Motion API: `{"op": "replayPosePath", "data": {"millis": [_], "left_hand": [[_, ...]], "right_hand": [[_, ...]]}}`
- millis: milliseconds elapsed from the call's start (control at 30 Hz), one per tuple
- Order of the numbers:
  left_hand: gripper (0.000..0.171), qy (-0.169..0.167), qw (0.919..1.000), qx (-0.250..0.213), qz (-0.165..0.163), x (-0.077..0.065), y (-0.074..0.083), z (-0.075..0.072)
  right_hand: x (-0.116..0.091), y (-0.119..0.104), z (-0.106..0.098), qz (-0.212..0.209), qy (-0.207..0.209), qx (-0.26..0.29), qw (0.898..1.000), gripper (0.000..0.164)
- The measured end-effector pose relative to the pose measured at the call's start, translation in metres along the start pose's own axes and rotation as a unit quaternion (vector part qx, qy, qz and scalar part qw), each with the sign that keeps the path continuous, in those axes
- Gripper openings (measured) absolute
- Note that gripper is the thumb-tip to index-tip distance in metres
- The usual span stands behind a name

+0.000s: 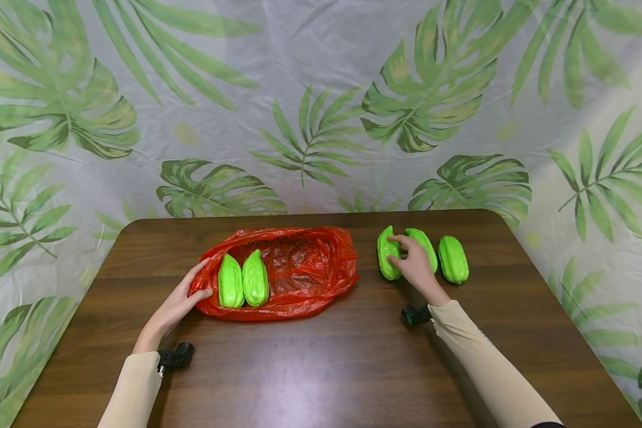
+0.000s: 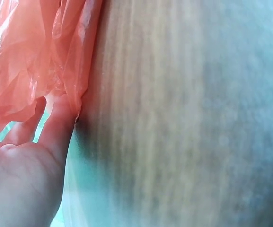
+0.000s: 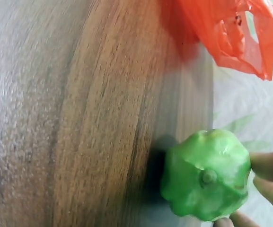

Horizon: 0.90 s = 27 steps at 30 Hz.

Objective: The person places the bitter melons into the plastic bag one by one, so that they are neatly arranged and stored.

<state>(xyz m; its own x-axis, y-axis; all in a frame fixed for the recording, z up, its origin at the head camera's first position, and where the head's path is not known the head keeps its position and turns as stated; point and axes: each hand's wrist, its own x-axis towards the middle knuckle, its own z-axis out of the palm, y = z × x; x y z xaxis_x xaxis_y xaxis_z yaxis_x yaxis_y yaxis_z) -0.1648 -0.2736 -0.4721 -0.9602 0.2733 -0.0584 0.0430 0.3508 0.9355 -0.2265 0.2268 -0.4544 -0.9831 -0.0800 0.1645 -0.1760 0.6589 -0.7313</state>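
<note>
A red plastic bag (image 1: 299, 309) lies spread with its mouth facing up, and two bright green ribbed gourds (image 1: 255, 279) sit side by side in its left part. At the bag's left end my left hand (image 1: 173, 303) holds the plastic between thumb and fingers; part of the fingers is hidden by the red film (image 2: 37, 52). To the right of the bag, my right hand (image 1: 417, 264) pinches the leftmost of three more gourds (image 1: 387, 252). The right wrist view shows that gourd's ribbed end (image 3: 207, 175) with fingertips against its side.
Two other gourds lie right of the pinched one: a middle one (image 1: 424, 244) partly behind my right hand, and a rightmost one (image 1: 453, 260). The brown wooden table (image 1: 310, 368) ends at a back edge before a leaf-print cloth (image 1: 321, 196).
</note>
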Motion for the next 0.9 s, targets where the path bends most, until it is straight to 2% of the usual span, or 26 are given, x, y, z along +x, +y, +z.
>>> {"op": "replayPosePath", "data": {"millis": [200, 467, 900], "left_hand": [[0.071, 0.002, 1.0000, 0.001, -0.001, -0.0003, 0.0000, 0.0002], [0.072, 0.001, 1.0000, -0.003, -0.008, 0.0001, 0.0009, 0.0008], [0.072, 0.000, 0.9999, -0.011, -0.004, 0.0005, -0.0016, 0.0000]], "right_hand": [[-0.0017, -0.0020, 0.0033, -0.012, -0.035, 0.006, 0.999, 0.046], [-0.0017, 0.0008, 0.0062, -0.036, -0.032, 0.011, 0.999, 0.044], [-0.0060, -0.0021, -0.0035, 0.008, -0.045, 0.050, 0.998, 0.043]]}}
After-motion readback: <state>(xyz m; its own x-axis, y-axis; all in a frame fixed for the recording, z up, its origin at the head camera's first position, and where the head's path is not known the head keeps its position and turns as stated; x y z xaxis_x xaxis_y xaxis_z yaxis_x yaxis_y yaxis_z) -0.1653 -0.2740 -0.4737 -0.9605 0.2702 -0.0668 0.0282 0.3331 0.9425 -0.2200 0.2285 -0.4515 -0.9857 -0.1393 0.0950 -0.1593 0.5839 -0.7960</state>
